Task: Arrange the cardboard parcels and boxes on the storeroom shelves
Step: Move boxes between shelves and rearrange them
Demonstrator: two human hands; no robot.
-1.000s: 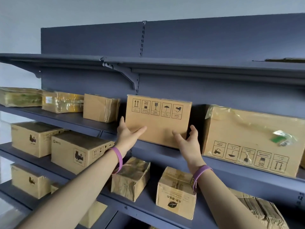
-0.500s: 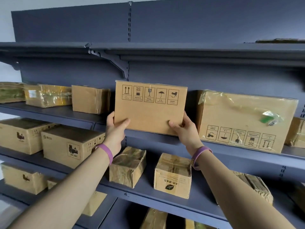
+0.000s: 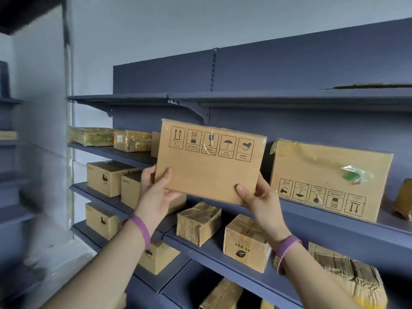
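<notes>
1. Spanning the view, the dark shelving point(image 3: 334, 233) sits further right than half a second ago; the camera has swung left, showing more pale wall.
2. The large film-wrapped box point(image 3: 330, 175) stands on the middle shelf where it was, its handling symbols upside down.
3. The flat cardboard box point(image 3: 209, 168) with five symbols along its top, earlier standing on that shelf beside the large one, is now lifted clear. It is held upright and slightly tilted before the shelf edge, nearer the camera.
4. The left hand point(image 3: 156, 195) and right hand point(image 3: 260, 201) grip its lower corners, thumbs on the front face, fingers clamped behind.
5. A small taped parcel point(image 3: 197, 221) and a leaf-printed box point(image 3: 244, 244) sit on the shelf below, unmoved.
6. A purple wristband point(image 3: 139, 228) circles each wrist.
</notes>
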